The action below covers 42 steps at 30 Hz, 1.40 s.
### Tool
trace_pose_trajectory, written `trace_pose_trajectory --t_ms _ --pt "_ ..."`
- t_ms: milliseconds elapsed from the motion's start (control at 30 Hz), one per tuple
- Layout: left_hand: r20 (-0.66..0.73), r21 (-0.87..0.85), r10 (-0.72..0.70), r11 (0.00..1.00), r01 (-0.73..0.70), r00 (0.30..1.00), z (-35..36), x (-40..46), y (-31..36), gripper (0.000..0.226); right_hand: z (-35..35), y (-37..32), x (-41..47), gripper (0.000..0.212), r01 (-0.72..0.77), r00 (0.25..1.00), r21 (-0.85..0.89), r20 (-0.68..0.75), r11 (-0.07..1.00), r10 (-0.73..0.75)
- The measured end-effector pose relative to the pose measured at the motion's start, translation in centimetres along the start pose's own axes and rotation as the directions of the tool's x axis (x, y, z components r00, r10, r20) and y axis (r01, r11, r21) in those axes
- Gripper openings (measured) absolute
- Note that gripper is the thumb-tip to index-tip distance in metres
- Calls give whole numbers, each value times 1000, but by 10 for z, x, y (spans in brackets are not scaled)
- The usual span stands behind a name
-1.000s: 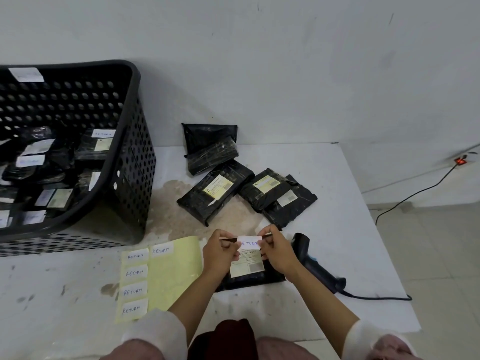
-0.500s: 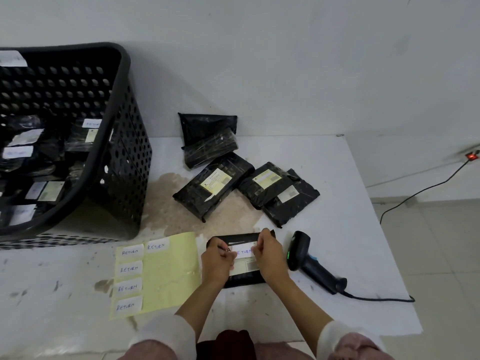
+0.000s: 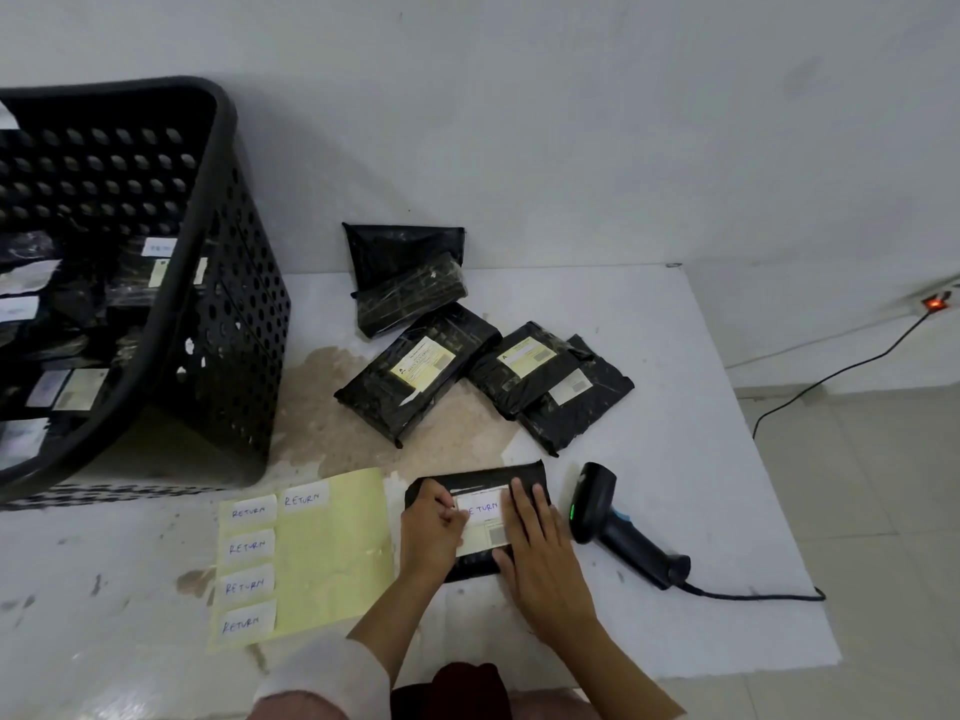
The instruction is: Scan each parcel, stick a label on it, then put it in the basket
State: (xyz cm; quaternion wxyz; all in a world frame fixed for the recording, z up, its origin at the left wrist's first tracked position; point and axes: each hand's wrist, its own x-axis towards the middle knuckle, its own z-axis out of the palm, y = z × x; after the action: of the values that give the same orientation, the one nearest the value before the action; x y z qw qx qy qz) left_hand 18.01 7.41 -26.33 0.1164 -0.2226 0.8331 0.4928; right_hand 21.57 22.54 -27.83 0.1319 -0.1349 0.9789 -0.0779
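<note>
Both hands are down flat-ish on the parcel (image 3: 475, 522) now, no longer pinching the label's top edge: RETURN label (image 3: 482, 509) lies stuck on it. Right hand (image 3: 540, 558) is spread, straight fingers pressing label's right side. Left hand (image 3: 431, 532) is curled, fingertips pressing label's left end. Parcel sits on table (image 3: 675, 511) between label sheet (image 3: 322, 553) and scanner (image 3: 618, 527). Basket (image 3: 208, 283) far left, well apart from it, five unlabelled parcels (image 3: 467, 356) behind

White wall (image 3: 571, 122), stained white table (image 3: 675, 459), beige tiled floor (image 3: 883, 511)
</note>
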Motion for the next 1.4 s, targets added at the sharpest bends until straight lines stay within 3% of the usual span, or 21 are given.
trace_pose_trajectory --t_ms 367,433,533,600,667,767,933,1033,1100,1200,1300,1400 --pt "38 61 -45 997 42 998 -3 3 8 20 -1 -4 7 89 -21 987 5 161 1000 20" --pt "20 268 8 963 -13 1000 -3 -1 10 23 -1 -4 8 90 -27 985 16 170 1000 24" --pt "50 721 231 665 -195 972 -2 -7 8 46 0 -5 10 90 -35 980 14 197 999 32" --pt "257 796 327 463 -391 910 1 -9 -1 68 0 -5 10 89 -39 978 11 204 999 36" --pt "429 777 308 354 -521 849 3 -13 -14 69 -1 -5 10 87 -44 976 11 214 999 41" --pt "387 794 343 349 -499 856 -10 -24 -26 63 -1 -5 10 89 -54 974 42 221 998 43" --pt "326 805 361 379 -457 874 -21 -29 -32 78 -1 -6 8 95 -78 970 61 235 995 62" --pt "194 858 130 459 -232 972 -11 -29 -33 83 -6 -8 10 96 -98 963 88 260 991 72" --pt "106 875 15 473 -101 994 -10 -34 -28 87 -13 -13 12 95 -123 950 124 301 985 81" --pt "138 868 7 481 -124 990 -14 -30 -15 79 -23 -21 17 93 -188 940 232 324 954 107" --pt "116 755 -6 650 -85 993 -19 -17 7 66 -36 -23 21 90 -220 951 373 287 901 114" --pt "26 536 -136 838 101 990 -26 -10 27 63 -51 -27 23 74 -201 976 467 175 861 133"
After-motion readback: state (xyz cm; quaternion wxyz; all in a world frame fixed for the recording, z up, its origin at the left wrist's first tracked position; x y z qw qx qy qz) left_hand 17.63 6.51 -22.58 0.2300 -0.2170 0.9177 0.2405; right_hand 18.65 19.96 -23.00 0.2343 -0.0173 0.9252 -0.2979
